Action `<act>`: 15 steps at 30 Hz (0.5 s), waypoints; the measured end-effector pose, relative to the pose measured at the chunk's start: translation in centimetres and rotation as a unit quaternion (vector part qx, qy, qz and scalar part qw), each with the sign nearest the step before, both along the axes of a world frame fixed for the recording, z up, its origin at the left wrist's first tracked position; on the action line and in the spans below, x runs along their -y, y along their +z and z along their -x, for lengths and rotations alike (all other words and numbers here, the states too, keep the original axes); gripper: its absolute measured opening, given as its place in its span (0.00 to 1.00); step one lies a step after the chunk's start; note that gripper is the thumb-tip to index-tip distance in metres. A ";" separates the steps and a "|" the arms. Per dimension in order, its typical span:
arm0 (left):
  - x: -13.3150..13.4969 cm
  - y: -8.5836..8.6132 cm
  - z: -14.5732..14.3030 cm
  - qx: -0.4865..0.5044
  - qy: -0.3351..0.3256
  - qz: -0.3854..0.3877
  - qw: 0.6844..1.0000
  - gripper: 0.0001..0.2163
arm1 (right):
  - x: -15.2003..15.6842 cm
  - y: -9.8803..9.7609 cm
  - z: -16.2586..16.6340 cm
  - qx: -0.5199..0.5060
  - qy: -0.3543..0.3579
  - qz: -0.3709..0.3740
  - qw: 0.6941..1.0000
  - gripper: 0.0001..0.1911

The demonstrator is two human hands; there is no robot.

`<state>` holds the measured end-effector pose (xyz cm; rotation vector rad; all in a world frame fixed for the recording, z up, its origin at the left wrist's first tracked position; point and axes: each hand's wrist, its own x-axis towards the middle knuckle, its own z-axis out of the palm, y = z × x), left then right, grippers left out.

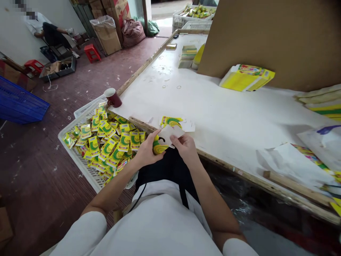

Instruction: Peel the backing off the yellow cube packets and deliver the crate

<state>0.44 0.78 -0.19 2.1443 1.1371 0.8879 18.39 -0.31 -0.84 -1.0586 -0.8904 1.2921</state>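
Just over the table's front edge, my left hand (pixel 148 151) is closed around a yellow printed card carton (pixel 160 146) with green banana-like curves on it. My right hand (pixel 185 144) pinches the carton's white side (pixel 172 132) between thumb and fingers. A dark curved mark or slot shows near the middle of the carton. Another flat yellow-and-white carton (pixel 172 121) lies on the white table (pixel 213 124), just beyond my hands. To the left, a white plastic crate (pixel 80 167) is heaped with small yellow-and-green packs (pixel 108 147).
A maroon mug (pixel 113 97) stands at the table's left corner. Stacked yellow cartons (pixel 246 78) lean by a large brown board (pixel 271 39). Wood strips (pixel 295 188) edge the table at right. A blue crate (pixel 20 99) and a seated person (pixel 50 32) are off to the left.
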 end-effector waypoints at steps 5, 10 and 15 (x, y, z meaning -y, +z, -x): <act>0.9 -0.3 -0.4 0.070 0.002 -0.035 0.997 0.38 | 0.2 -1.3 1.3 -0.176 0.157 0.139 0.962 0.28; 0.7 0.1 -0.4 0.068 0.027 -0.023 0.997 0.38 | 1.7 -1.7 2.2 -0.166 0.135 0.038 0.976 0.33; 0.6 -0.5 -0.5 0.027 -0.019 -0.058 0.998 0.29 | 1.2 0.2 1.4 -0.135 0.116 0.064 0.982 0.22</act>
